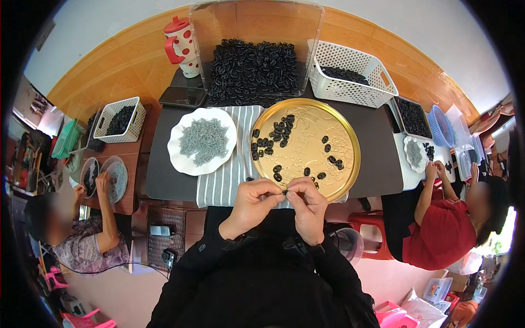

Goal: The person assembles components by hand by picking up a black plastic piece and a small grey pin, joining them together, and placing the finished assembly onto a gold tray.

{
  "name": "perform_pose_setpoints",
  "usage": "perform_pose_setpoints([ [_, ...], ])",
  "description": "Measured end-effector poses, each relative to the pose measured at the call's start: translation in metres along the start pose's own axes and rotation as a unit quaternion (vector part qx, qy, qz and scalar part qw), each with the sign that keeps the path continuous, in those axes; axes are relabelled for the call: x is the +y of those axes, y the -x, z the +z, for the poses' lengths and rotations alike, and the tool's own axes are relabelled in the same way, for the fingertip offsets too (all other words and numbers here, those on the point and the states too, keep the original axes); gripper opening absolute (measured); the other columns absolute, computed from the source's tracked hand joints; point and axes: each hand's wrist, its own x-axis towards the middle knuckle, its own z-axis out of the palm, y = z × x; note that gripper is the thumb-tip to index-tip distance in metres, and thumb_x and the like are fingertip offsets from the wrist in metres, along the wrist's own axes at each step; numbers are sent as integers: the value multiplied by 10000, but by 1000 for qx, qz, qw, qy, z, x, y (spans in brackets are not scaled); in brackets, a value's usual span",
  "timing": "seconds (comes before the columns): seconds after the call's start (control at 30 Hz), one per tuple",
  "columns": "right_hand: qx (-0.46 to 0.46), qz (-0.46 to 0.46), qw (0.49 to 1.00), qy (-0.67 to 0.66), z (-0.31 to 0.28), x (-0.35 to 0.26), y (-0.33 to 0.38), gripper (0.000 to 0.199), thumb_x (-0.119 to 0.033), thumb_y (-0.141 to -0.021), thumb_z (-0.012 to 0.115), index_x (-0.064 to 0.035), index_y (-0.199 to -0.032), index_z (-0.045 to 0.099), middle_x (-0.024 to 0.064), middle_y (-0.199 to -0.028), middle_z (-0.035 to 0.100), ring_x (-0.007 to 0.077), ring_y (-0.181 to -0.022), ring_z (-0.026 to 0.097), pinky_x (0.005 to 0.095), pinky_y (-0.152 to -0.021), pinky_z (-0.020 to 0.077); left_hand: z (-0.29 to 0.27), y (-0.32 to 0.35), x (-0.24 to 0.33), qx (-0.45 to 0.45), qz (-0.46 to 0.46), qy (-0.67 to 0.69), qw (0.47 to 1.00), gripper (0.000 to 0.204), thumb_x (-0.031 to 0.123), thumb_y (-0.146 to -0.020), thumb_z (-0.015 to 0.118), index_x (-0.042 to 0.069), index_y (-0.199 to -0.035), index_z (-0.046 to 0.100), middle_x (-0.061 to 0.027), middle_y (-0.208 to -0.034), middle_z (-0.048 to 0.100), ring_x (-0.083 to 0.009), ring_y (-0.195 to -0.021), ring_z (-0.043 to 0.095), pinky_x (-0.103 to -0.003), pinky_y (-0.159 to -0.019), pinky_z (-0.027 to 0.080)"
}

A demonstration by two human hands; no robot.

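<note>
Over the near edge of the round gold tray, my left hand and my right hand meet fingertip to fingertip. Between them is a small black part, pinched by both and mostly hidden by the fingers. Scattered on the tray are several black oval pieces with holes, some in a cluster at the left, others apart at the right. Left of the tray, a white wavy-rimmed plate carries a heap of tiny grey slender pieces, too small to name.
Beneath tray and plate lies a striped cloth. Behind stand a clear bin of black pieces, a white perforated basket, a dark phone and a spotted tumbler. Co-workers sit at left and right.
</note>
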Motion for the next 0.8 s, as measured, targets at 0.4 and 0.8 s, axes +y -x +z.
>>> perform_pose_setpoints([
  [0.4,-12,0,999,46,-1,-6,2,65,70,-842,562,18,-872,587,49,-937,546,92,-825,514,200,-717,404,9,1,6,27,2,-30,999,66,-50,-765,673,-27,-825,658,-52,-783,640,-81,-682,568,-218,-626,456],
  [0.8,38,67,991,-106,-3,-8,3,117,56,-846,576,31,-956,607,52,-941,553,111,-821,532,220,-740,426,17,2,-4,30,-95,205,974,43,-5,-854,614,-22,-857,653,-45,-745,638,-62,-660,576,-184,-576,455],
])
